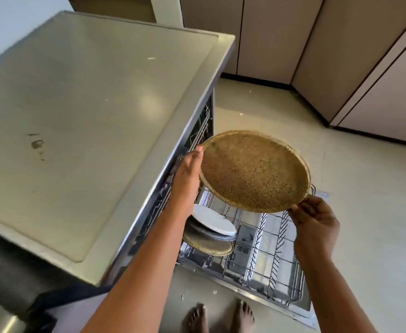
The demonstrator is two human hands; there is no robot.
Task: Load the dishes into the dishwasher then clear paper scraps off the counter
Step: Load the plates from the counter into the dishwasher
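Note:
A large round speckled brown plate (255,171) hangs above the pulled-out lower rack (276,255) of the open dishwasher. My left hand (187,179) lies flat against the plate's left rim with straight fingers. My right hand (313,218) pinches the plate's lower right rim. In the rack's left part lean three plates: a white plate (212,221), a dark grey plate (206,233) under it and a tan plate (209,245) at the bottom. On the counter (89,111) lies a small white paper scrap (151,58).
The counter's edge juts out just left of my left arm. The dishwasher door (221,306) lies open flat on the floor before my bare feet. Pale cabinets (341,56) line the back and right. A few white specks lie on the floor.

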